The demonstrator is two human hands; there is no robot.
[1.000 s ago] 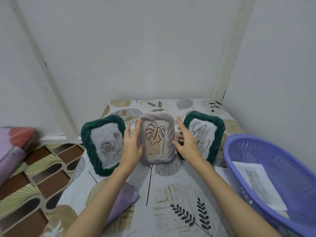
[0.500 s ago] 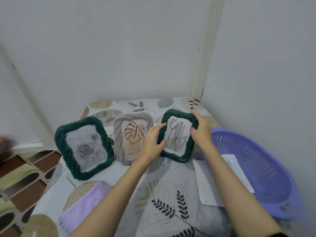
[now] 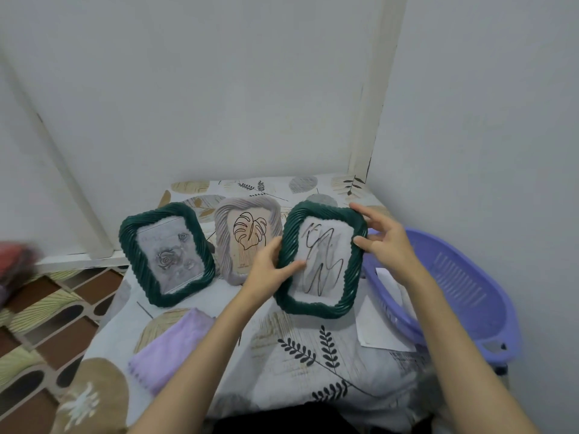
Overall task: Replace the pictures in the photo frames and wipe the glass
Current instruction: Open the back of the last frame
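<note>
1. Frames on the leaf-print worktop (image 3: 313, 364): three, side by side; a green frame (image 3: 167, 255) with a rose picture on the left, a grey frame (image 3: 247, 239) with a leaf drawing in the middle.
2. Your left hand (image 3: 269, 270) grips the left edge of the second green frame (image 3: 321, 261), thumb on its glass.
3. Your right hand (image 3: 385, 242) grasps that frame's upper right corner. It carries a scribble drawing and sits tilted at the right.
4. Lilac cloth (image 3: 170, 349) lies near the front left.
5. Purple basket (image 3: 463, 292) at the right holds paper sheets (image 3: 380, 327).
</note>
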